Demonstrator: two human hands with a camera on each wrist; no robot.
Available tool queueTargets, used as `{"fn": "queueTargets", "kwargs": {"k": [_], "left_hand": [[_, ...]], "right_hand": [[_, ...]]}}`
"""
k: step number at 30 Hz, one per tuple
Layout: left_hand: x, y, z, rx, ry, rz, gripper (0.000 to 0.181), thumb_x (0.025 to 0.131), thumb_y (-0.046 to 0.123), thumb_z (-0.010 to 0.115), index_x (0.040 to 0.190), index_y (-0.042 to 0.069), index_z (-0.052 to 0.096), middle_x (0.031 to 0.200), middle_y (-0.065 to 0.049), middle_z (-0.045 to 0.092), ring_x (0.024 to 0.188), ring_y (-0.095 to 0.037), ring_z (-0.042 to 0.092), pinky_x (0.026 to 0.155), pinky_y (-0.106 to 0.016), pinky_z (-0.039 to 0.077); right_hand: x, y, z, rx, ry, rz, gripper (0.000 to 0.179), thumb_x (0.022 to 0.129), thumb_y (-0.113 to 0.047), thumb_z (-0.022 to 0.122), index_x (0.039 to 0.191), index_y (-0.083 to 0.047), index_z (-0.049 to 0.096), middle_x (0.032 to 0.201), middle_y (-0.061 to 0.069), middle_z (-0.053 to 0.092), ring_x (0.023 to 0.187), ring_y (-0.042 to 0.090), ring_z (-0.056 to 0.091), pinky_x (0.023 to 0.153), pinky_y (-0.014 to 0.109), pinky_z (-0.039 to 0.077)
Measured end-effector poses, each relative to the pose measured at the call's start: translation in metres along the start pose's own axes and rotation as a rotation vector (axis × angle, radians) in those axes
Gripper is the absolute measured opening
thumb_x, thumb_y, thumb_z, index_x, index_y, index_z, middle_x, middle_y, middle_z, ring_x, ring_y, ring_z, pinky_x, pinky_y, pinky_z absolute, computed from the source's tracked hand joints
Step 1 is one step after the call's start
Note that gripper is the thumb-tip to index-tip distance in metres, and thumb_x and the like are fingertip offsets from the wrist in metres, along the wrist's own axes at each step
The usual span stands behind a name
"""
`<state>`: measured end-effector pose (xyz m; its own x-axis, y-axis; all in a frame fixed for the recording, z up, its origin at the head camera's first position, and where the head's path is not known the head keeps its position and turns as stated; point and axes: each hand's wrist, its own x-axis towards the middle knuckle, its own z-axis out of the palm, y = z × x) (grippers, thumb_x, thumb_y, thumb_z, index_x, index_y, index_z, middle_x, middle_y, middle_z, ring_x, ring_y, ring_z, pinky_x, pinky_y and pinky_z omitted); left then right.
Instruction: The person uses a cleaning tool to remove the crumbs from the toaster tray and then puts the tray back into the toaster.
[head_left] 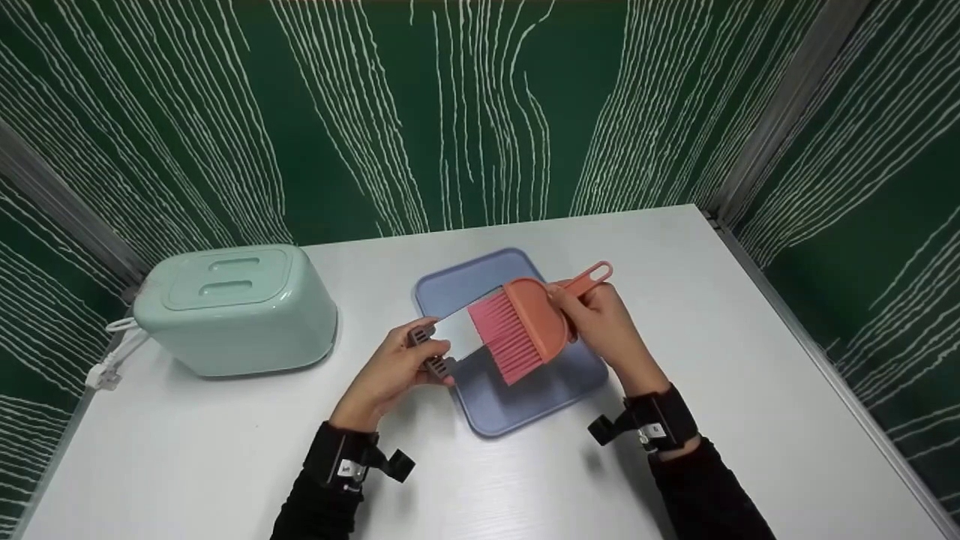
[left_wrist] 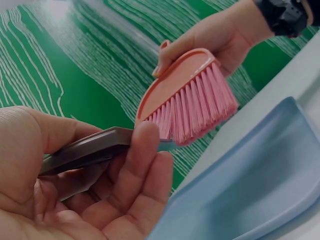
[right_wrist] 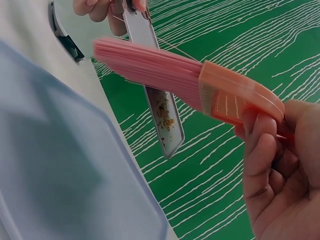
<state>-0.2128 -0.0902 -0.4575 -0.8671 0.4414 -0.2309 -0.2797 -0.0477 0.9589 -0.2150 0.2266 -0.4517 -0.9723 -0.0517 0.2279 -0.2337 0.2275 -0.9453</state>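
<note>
- The white table (head_left: 750, 360) carries everything; its near edge is cut off at the bottom of the head view, and my forearms run out of frame there.
- The mint-green toaster (head_left: 236, 309) sits at the far left, well apart from my hands. Its white cord (head_left: 112, 352) trails off the side, and I cannot see where it ends.
- The blue tray (head_left: 525, 397) lies flat between my hands. The brush hides its middle from above, and in the right wrist view it is only a blur in the foreground.
- The pink brush (head_left: 521, 330) is held above the tray, bristles toward my left. My right hand (head_left: 604, 322) is curled round its handle, fingers hiding most of the grip; only the end loop shows in the head view.
- The crumb tray (right_wrist: 160, 107), a narrow metal strip, is held over the blue tray with the bristles lying across it. Only the right wrist view shows brown crumbs on it.
- My left hand (head_left: 397, 371) pinches its dark handle (left_wrist: 87, 150); the left wrist view shows that handle but hardly any of the metal.
</note>
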Motion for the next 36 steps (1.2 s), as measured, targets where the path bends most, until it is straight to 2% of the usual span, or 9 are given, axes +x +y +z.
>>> {"fn": "queueTargets", "kwargs": {"k": [3, 9, 14, 20, 27, 32, 36], "left_hand": [[0.0009, 0.0003, 0.0010, -0.002, 0.040, 0.007, 0.068, 0.103, 0.008, 0.060, 0.164, -0.005, 0.032, 0.109, -0.013, 0.053, 0.073, -0.014, 0.063, 0.071, -0.028, 0.064], [0.0012, -0.0001, 0.0018, -0.008, 0.089, 0.019, 0.066, 0.104, 0.009, 0.060, 0.162, -0.008, 0.033, 0.112, -0.016, 0.054, 0.073, -0.015, 0.062, 0.067, -0.026, 0.063], [0.0010, 0.0003, 0.0024, -0.005, 0.114, 0.036, 0.064, 0.103, 0.007, 0.059, 0.161, -0.007, 0.036, 0.105, -0.012, 0.055, 0.068, -0.015, 0.064, 0.065, -0.025, 0.062], [0.0013, 0.0007, 0.0020, 0.019, 0.102, 0.050, 0.063, 0.104, 0.008, 0.057, 0.162, -0.006, 0.035, 0.102, -0.009, 0.054, 0.066, -0.014, 0.063, 0.066, -0.025, 0.061], [0.0007, 0.0012, 0.0026, 0.063, 0.099, 0.051, 0.056, 0.106, 0.011, 0.056, 0.158, -0.005, 0.042, 0.086, -0.001, 0.053, 0.063, -0.012, 0.065, 0.070, -0.026, 0.061], [0.0005, 0.0014, 0.0045, 0.062, 0.105, 0.045, 0.051, 0.106, 0.009, 0.055, 0.155, -0.004, 0.045, 0.082, 0.000, 0.051, 0.064, -0.012, 0.065, 0.071, -0.027, 0.061], [0.0000, 0.0020, 0.0052, 0.040, 0.096, 0.048, 0.055, 0.106, 0.009, 0.055, 0.157, -0.005, 0.042, 0.081, 0.000, 0.050, 0.064, -0.012, 0.067, 0.073, -0.029, 0.063]], "right_hand": [[0.0001, 0.0004, 0.0001, -0.004, 0.011, -0.002, 0.029, 0.109, -0.027, 0.065, 0.103, -0.004, 0.081, 0.058, -0.002, 0.061, 0.045, 0.006, 0.049, 0.045, 0.021, 0.041], [-0.0004, 0.0008, 0.0002, -0.014, 0.029, 0.002, 0.027, 0.109, -0.026, 0.065, 0.108, -0.005, 0.082, 0.058, -0.002, 0.060, 0.045, 0.006, 0.049, 0.045, 0.021, 0.040], [-0.0002, 0.0010, 0.0002, -0.026, 0.049, 0.011, 0.030, 0.109, -0.028, 0.065, 0.108, -0.004, 0.083, 0.058, -0.003, 0.061, 0.044, 0.005, 0.049, 0.044, 0.021, 0.041], [0.0003, 0.0004, 0.0000, -0.050, 0.073, -0.011, 0.029, 0.109, -0.028, 0.066, 0.109, -0.005, 0.083, 0.058, -0.002, 0.061, 0.044, 0.005, 0.050, 0.044, 0.021, 0.041], [0.0000, 0.0015, -0.0014, -0.062, 0.089, -0.017, 0.028, 0.108, -0.028, 0.066, 0.112, -0.007, 0.084, 0.060, -0.001, 0.064, 0.045, 0.007, 0.052, 0.044, 0.022, 0.043], [0.0010, 0.0027, -0.0021, -0.076, 0.092, -0.044, 0.028, 0.109, -0.028, 0.065, 0.112, -0.008, 0.084, 0.060, 0.000, 0.065, 0.045, 0.006, 0.053, 0.045, 0.021, 0.043], [0.0007, 0.0030, -0.0029, -0.069, 0.095, -0.057, 0.026, 0.109, -0.028, 0.065, 0.113, -0.010, 0.084, 0.061, 0.001, 0.066, 0.045, 0.006, 0.052, 0.044, 0.022, 0.043]]}}
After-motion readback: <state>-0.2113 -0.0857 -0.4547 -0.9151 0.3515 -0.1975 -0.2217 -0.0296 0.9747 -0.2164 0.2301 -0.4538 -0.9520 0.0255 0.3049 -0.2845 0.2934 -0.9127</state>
